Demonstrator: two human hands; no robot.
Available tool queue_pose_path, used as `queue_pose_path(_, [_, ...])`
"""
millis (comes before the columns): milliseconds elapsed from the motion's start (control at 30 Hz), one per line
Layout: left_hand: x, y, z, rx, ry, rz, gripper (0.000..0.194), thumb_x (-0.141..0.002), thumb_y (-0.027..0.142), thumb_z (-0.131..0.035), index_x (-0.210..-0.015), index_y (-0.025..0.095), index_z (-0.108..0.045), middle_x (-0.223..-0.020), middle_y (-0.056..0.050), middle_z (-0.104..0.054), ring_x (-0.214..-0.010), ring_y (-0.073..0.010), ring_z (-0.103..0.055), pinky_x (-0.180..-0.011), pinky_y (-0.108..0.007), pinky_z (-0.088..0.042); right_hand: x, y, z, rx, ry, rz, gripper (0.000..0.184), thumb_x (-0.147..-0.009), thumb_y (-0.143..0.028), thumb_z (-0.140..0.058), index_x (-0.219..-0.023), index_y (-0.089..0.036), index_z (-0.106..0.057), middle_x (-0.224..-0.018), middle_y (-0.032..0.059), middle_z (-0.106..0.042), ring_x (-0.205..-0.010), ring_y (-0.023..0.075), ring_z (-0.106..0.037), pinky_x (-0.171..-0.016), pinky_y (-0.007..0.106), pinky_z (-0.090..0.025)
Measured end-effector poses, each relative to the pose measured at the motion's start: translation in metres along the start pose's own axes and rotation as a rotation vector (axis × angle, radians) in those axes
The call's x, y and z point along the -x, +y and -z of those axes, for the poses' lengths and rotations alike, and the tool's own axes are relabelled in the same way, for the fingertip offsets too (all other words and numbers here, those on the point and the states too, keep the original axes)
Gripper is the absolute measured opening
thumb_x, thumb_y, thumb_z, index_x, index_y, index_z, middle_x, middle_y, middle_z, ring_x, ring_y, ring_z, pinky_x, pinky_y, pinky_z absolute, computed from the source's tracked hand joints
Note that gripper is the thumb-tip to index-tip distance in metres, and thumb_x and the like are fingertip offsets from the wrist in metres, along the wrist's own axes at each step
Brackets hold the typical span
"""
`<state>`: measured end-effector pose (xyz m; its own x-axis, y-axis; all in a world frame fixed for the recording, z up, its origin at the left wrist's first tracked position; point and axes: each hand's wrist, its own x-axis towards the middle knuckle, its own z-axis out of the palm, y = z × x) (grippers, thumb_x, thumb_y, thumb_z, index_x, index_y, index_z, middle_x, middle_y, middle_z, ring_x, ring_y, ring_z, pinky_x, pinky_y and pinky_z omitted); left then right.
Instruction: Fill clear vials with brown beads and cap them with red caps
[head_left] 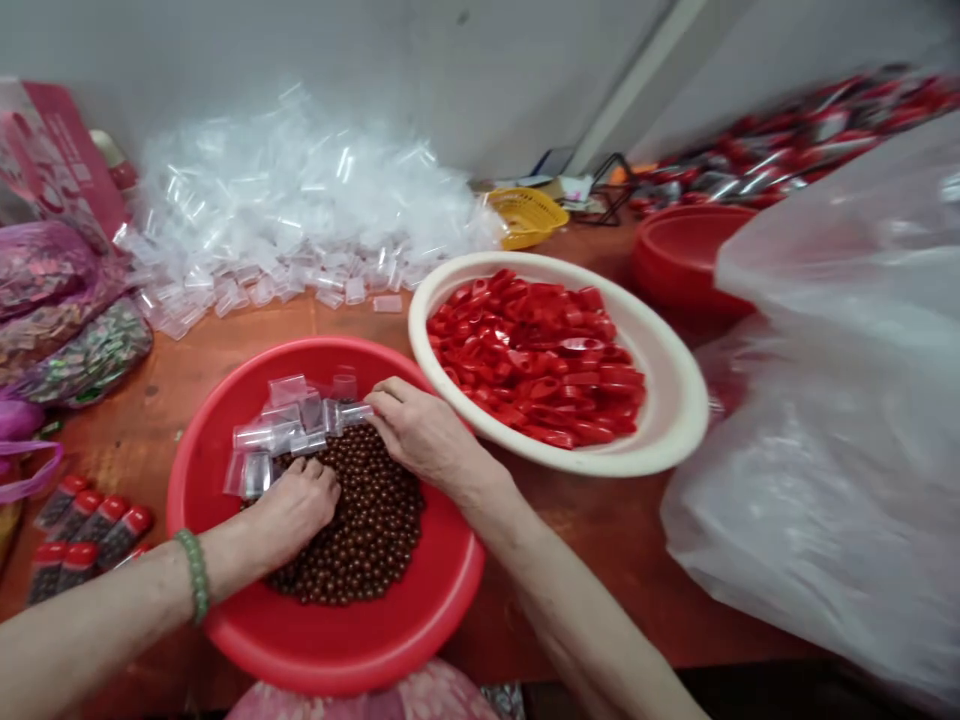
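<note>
A red basin (330,655) holds a heap of round dark brown beads (367,520) and several short clear plastic tubes (277,430) along its far left side. My left hand (300,505), with a green bead bracelet (193,575) on its wrist, lies on the beads next to the tubes. Its fingers curl down, and whatever they hold is hidden. At the basin's far side, my right hand (420,425) pinches the end of a clear plastic tube (351,413) between thumb and fingers, just above the beads.
A cream basin (675,400) full of red plastic caps (540,360) stands right of the red one. Behind lies a big pile of clear tubes (300,200). Filled red-capped tubes (97,525) lie at left. A large plastic bag (825,480) bulges at right, near a red bowl (682,255).
</note>
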<state>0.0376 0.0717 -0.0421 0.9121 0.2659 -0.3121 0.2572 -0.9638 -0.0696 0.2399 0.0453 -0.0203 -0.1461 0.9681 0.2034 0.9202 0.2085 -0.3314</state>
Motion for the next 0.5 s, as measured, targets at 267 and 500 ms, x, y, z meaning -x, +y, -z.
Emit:
queue_pose_path(267, [0.01,-0.001,0.002,0.645,-0.116,-0.143,0.031,-0.066,0.001,-0.053,-0.093,0.018,-0.055,-0.102,-0.007,-0.065,-0.093,-0.0204,-0.062,-0.083,-0.029,-0.049,0.011,0.001,0.013,-0.241,0.198,0.036,0.012,-0.091,-0.015,-0.051,-0.093,-0.019,-0.061,-0.093,0.0051,-0.066,-0.087,0.0154,-0.063,-0.081,0.027,-0.052])
queue_pose_path(500, [0.016,-0.005,0.03,1.133,-0.211,-0.035,0.031,-0.065,0.012,-0.073,-0.093,0.019,-0.06,-0.09,0.001,-0.064,-0.081,-0.015,-0.059,-0.071,-0.023,-0.048,0.027,0.076,0.061,-0.026,0.299,-0.25,0.019,-0.092,-0.025,-0.047,-0.099,-0.017,-0.064,-0.097,0.0092,-0.068,-0.089,0.0206,-0.064,-0.083,0.035,-0.05])
